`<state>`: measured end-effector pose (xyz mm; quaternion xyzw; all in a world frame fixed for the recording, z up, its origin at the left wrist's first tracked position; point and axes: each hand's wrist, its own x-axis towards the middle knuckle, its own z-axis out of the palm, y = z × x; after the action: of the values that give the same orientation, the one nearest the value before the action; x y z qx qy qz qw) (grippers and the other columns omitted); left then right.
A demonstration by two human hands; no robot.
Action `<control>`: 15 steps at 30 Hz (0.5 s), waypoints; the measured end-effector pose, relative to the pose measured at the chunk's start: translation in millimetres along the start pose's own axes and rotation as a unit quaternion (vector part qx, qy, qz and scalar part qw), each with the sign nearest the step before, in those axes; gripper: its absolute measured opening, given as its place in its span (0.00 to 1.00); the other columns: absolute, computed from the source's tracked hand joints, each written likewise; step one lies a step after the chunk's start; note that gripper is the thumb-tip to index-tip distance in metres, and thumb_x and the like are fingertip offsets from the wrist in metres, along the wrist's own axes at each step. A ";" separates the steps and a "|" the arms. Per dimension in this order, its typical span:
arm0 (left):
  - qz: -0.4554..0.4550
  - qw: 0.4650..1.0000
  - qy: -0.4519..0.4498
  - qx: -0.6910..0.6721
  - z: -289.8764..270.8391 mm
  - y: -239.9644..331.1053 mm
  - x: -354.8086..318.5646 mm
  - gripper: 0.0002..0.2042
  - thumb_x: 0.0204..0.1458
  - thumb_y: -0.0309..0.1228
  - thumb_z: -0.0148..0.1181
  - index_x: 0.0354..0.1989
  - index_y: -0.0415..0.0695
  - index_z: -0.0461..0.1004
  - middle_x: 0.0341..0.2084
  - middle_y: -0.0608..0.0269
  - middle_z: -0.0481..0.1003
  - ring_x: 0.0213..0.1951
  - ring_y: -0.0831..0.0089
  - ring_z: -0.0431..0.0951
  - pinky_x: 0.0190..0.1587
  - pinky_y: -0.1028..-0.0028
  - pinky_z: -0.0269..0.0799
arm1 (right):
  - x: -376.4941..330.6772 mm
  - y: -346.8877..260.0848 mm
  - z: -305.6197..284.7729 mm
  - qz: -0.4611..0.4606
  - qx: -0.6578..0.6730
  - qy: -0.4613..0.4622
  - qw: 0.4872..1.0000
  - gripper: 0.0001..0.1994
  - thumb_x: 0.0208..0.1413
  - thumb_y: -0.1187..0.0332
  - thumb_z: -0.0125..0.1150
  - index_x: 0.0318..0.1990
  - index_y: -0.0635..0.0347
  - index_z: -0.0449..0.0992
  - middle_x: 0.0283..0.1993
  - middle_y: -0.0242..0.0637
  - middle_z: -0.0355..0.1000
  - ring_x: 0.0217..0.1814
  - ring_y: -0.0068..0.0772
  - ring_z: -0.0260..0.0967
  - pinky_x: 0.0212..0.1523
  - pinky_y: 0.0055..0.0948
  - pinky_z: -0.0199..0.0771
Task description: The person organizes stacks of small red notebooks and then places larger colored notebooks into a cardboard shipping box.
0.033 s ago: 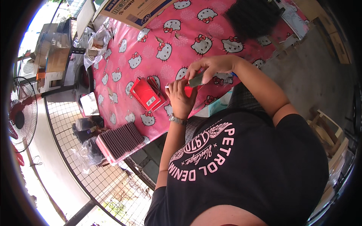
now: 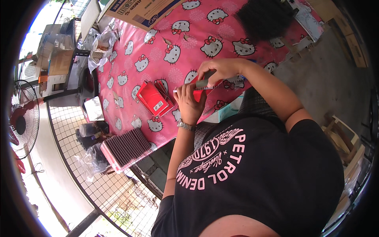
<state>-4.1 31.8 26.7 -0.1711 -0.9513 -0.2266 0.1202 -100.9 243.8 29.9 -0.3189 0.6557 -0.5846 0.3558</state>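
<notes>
Left hand [image 2: 190,99] has its fingers curled closely together over a red notebook [image 2: 200,96], pressing on the side of it near the front edge of the bench [image 2: 132,38]. Right hand [image 2: 221,72] is bent down at the same notebook, its fingers and thumb closed around a dark grey-green object [image 2: 201,83]; part of it is hidden by the hand, so its exact kind cannot be told. This object sits just beside the left fingertips, above the line of wire coil [image 2: 208,88] along the notebook's edge. Whether it touches the coil is not clear. A small white tip [image 2: 175,91] pokes out on the far left side of the left hand, and a metal watch [image 2: 186,125] circles that wrist.

Just left of the hands lies a small pile of red spiral notebooks [image 2: 153,99], slightly fanned, with a white label on the top cover. Farther toward the near left corner stands a pink tray [image 2: 109,157] with rows of dark coils [image 2: 127,147] in it, a clear plastic bag [image 2: 94,161] beside it. On the far right of the bench is a heap of black coils [image 2: 263,19]; a cardboard box [image 2: 144,14] rests at the far edge. Pink cloth patterned with white cat faces covers the bench. A fan [image 2: 23,122] stands at the left, well apart from the hands.
</notes>
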 end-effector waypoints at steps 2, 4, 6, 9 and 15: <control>0.001 1.000 0.007 -0.028 -1.8 -4.8 -4.9 0.16 0.43 0.29 0.66 0.42 0.41 0.72 0.40 0.55 0.73 0.46 0.53 0.69 0.52 0.57 0.63 | 0.2 -5.0 2.3 0.022 0.092 0.027 0.995 0.22 0.42 0.67 0.65 0.49 0.61 0.78 0.49 0.35 0.73 0.55 0.29 0.66 0.60 0.27 0.60; 0.001 0.998 0.014 -0.057 -3.5 -14.8 -6.0 0.16 0.44 0.25 0.63 0.44 0.43 0.71 0.42 0.56 0.73 0.48 0.55 0.70 0.54 0.58 0.63 | 8.3 -6.3 1.6 0.013 0.156 -0.030 0.987 0.22 0.43 0.66 0.65 0.49 0.61 0.78 0.47 0.35 0.73 0.54 0.28 0.67 0.59 0.27 0.60; -0.008 0.998 0.030 -0.061 -5.8 -21.3 -6.5 0.15 0.45 0.23 0.63 0.43 0.41 0.71 0.42 0.54 0.73 0.48 0.53 0.70 0.54 0.59 0.64 | 13.8 -4.2 0.4 0.010 0.208 -0.060 0.976 0.23 0.43 0.66 0.66 0.50 0.61 0.77 0.49 0.35 0.73 0.54 0.28 0.67 0.59 0.27 0.61; -0.019 0.996 0.047 -0.079 -7.5 -30.4 -5.7 0.14 0.47 0.23 0.63 0.43 0.40 0.71 0.43 0.52 0.72 0.48 0.52 0.70 0.53 0.59 0.65 | 25.2 0.5 -2.3 0.013 0.266 -0.072 0.961 0.25 0.42 0.65 0.67 0.51 0.63 0.75 0.56 0.36 0.69 0.58 0.30 0.67 0.62 0.29 0.62; -0.044 0.997 0.011 -0.061 -14.8 -35.9 -9.0 0.13 0.49 0.25 0.64 0.43 0.39 0.71 0.43 0.50 0.71 0.48 0.50 0.70 0.52 0.58 0.66 | 38.3 -11.8 1.5 0.033 0.083 -0.051 0.995 0.24 0.42 0.65 0.69 0.51 0.59 0.76 0.49 0.35 0.74 0.57 0.29 0.67 0.61 0.30 0.63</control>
<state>-7.3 -7.7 22.8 -0.1333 -0.9411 -0.2907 0.1097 -120.5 209.8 37.9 -0.2955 0.5958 -0.6081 0.4335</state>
